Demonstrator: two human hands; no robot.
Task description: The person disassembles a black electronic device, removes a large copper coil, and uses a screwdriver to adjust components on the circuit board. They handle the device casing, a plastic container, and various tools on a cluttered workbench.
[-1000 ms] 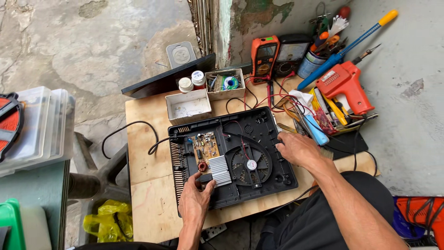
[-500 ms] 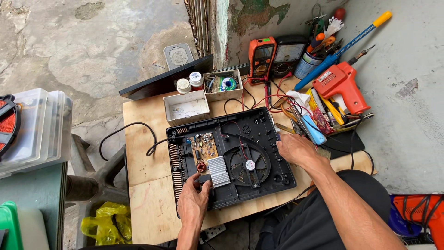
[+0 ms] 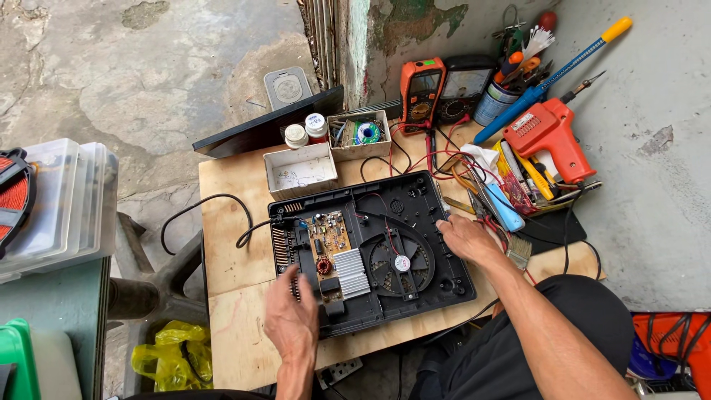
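Note:
An opened black cooker base lies on the plywood tabletop. Inside it I see a brown circuit board, a ribbed silver heat sink and a round black fan. My left hand rests flat on the base's front left edge, fingers pointing at the board. My right hand grips the right rim of the base. A black power cord runs off its left side.
Behind the base stand a shallow white tray, two small bottles, a box of parts and two multimeters. To the right lie an orange soldering gun, a blue tool and a brush. Plastic bins stack at left.
My left hand has slid from the circuit board back to the base's front left edge. My right hand stays on the right rim.

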